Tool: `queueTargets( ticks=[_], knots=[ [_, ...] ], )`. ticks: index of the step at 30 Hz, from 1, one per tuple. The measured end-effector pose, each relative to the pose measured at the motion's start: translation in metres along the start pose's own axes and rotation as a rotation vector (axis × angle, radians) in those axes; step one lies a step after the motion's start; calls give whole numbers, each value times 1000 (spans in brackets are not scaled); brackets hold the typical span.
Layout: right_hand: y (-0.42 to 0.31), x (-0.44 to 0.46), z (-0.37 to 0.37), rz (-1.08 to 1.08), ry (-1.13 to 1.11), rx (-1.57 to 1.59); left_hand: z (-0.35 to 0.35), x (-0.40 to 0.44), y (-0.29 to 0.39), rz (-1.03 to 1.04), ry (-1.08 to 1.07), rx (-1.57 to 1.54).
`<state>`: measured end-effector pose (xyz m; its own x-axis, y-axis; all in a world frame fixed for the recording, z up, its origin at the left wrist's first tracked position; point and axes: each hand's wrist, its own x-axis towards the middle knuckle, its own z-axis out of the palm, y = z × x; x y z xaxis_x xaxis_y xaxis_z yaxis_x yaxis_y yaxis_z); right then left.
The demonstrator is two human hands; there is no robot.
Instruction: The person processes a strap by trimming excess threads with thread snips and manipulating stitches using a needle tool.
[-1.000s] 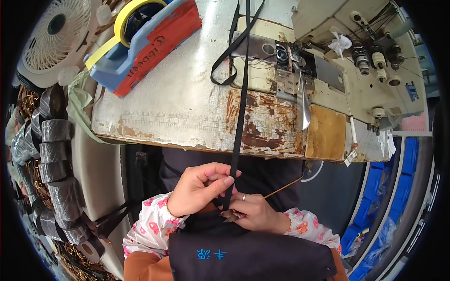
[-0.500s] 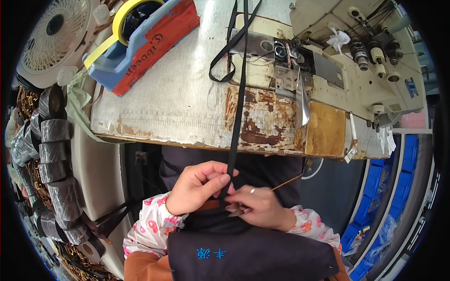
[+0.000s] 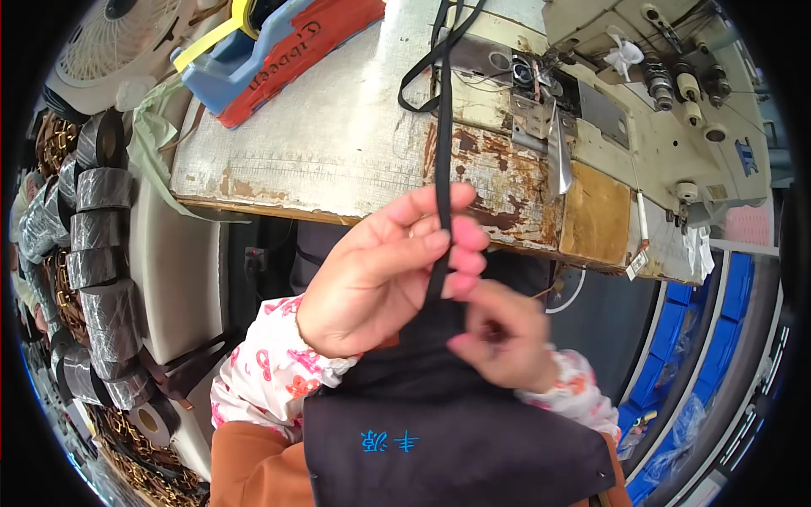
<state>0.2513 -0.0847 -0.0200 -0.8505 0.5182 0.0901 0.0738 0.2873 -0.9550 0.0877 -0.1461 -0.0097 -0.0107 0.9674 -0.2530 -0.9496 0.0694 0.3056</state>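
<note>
A long black strap (image 3: pixel 444 144) runs from the top of the worktable down over its front edge. My left hand (image 3: pixel 380 266), palm partly up, pinches the strap near its lower end between thumb and fingers. Just to the right and slightly lower, my right hand (image 3: pixel 505 329) is curled and blurred; its fingertips are close to the strap's end. Whatever it holds, if anything, is hidden. Farther up, the strap crosses itself and forms a loop beside the metal plate of a sewing machine (image 3: pixel 608 118).
A blue tape dispenser (image 3: pixel 245 76) with yellow tape stands at the back left, near a white fan (image 3: pixel 118 34). Wrapped rolls (image 3: pixel 106 228) hang at the left. Blue bins (image 3: pixel 667 338) line the right side. The worn worktable (image 3: pixel 296 160) has a front edge above my hands.
Both hands have risen, my left one now overlapping the table edge with the strap. My right hand has curled, and the pointed metal tool seen in it earlier no longer shows. The view has shifted slightly.
</note>
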Motion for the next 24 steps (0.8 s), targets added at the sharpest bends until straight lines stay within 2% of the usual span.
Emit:
queueTargets(
  ticks=[1, 2, 4, 6, 8, 10, 11, 12, 14, 16, 18, 24],
  knots=[
    [8, 0, 16, 39, -29, 145, 7, 3, 2, 15, -20, -50],
    [8, 2, 30, 182, -20, 399, 10, 5, 5, 13, -22, -46],
    [10, 0, 40, 174, -84, 557, 13, 10, 17, 229, -66, 20],
    [8, -2, 28, 193, -68, 501, 0, 14, 40, 506, -67, 200],
    [9, -9, 13, 257, 3, 469, -15, 5, 66, 630, 40, 214],
    [14, -19, -10, 269, -37, 224, -33, -12, 80, 706, 91, 207],
    [18, -26, -17, 296, 35, 244, -42, -20, 82, 735, 102, 191],
    [21, -34, -22, 322, 108, 267, -48, -25, 80, 740, 128, 158],
    [19, -40, -40, 416, 120, 201, -61, -32, 73, 703, 162, 130],
    [16, -43, -49, 365, 83, 63, -68, -35, 64, 682, 269, 167],
    [16, -47, -52, 342, 120, 92, -66, -35, 56, 663, 305, 149],
    [18, -57, -55, 317, 155, 137, -59, -33, 43, 643, 297, 128]
  ],
)
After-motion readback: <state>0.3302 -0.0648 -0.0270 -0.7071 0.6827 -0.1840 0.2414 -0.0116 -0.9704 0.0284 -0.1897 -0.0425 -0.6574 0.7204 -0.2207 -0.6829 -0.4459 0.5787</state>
